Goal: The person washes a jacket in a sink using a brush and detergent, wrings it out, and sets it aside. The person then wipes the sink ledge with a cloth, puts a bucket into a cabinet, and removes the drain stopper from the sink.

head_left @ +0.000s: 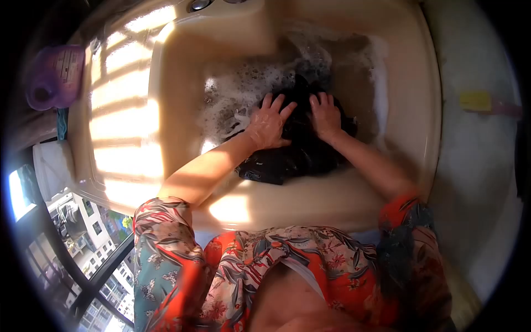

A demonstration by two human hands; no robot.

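Wet black cloth (310, 152) lies bunched in soapy water inside a cream-coloured basin (210, 39). White foam (235, 88) floats around its left and upper sides. My left hand (268, 122) rests on the cloth's left part, fingers spread and palm down. On the upper right part lies my right hand (325, 115), its fingers stretched out over the fabric. Both hands look wet. The lower edge of the cloth reaches up against the near wall of the basin.
A purple bottle (69, 72) stands on the far left, beside the sunlit ledge (124, 110). A brush-like object with a yellow end (475, 101) lies at the right. Metal fittings (199, 5) show at the top. A window (91, 249) is at lower left.
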